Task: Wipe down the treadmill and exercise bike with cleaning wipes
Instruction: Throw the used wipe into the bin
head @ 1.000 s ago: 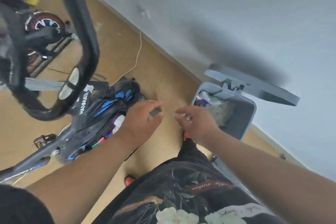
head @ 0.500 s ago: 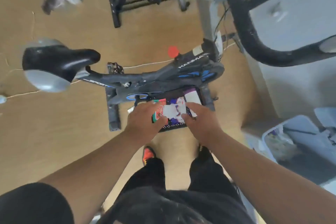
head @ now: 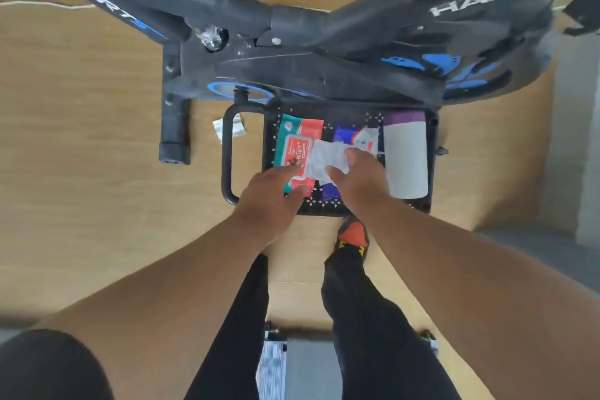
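White wipe coming out of the pack now! Half a second back both hands were only arriving at the black basket on the floor; now the right hand has its fingers curled tight on that sheet, drawing it from the red pack of wipes. The left hand sits on the pack's near end with fingers bent, pinning it down so only the sheet lifts. A second ago the view was on the bin by the wall, so this looks like a fresh wipe for the next pass. The exercise bike stands just beyond the basket, its black frame right there for wiping. A paper roll lies in the basket's right side. Grey treadmill edge, by my guess, shows behind the legs. Next call, I'd say: free the sheet, then go to the frame.
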